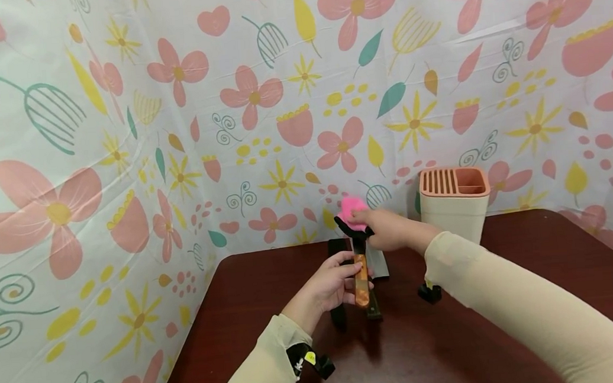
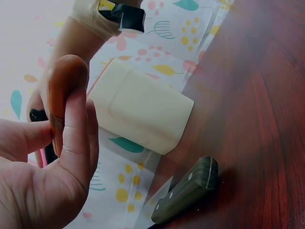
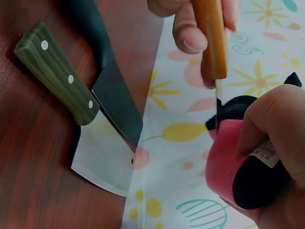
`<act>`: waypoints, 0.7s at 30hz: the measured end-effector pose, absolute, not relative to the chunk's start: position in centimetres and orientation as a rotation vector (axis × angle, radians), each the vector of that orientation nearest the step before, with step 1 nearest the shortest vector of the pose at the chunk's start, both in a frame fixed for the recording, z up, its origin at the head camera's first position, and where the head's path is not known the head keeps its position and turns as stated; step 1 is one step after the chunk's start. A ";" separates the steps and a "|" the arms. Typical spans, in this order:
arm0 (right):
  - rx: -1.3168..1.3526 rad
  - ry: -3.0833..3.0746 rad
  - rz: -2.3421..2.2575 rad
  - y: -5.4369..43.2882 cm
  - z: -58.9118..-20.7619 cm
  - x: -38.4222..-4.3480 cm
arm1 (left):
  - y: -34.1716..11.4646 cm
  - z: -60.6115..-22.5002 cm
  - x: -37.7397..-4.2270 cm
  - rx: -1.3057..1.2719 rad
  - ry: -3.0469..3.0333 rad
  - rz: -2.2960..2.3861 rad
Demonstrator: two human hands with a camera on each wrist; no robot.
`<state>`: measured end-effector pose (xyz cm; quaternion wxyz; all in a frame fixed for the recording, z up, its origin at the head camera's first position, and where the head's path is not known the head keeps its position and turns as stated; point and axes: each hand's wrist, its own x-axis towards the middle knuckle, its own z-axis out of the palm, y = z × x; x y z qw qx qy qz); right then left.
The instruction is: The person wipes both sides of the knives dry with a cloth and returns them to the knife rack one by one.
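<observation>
My left hand point(image 1: 334, 281) grips a knife by its orange-brown handle point(image 1: 362, 279), thumb on one side and fingers on the other. The handle end points toward me and the thin blade point(image 3: 217, 102) points away. With my right hand point(image 1: 390, 228) I hold a pink and black cloth pad point(image 3: 226, 160) with a white tag. The pad lies against the blade, hiding most of it. Below on the table are a cleaver with a green wood-grain handle point(image 3: 59, 76) and a black knife point(image 3: 116, 102), side by side.
A cream knife block point(image 1: 453, 217) with an orange slotted top stands at the back right, beyond my right forearm. The dark red-brown table point(image 1: 271, 301) meets a flower-print curtain point(image 1: 278, 98) behind and at the left.
</observation>
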<state>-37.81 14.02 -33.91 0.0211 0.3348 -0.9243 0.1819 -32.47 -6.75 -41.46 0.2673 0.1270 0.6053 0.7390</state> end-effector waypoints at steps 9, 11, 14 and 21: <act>1.115 -2.868 0.733 14.6 -32.7 -35.8 | -6.7 -41.9 -32.9 0.322 1.670 2.007; 1.145 -2.848 0.732 14.5 -32.6 -35.3 | -6.7 -41.9 -33.1 0.324 1.686 2.011; 1.185 -2.840 0.749 14.3 -32.4 -34.4 | -6.7 -42.0 -33.3 0.324 1.701 2.023; 1.152 -2.805 0.788 13.9 -32.7 -32.6 | -6.6 -41.8 -33.4 0.318 1.696 2.053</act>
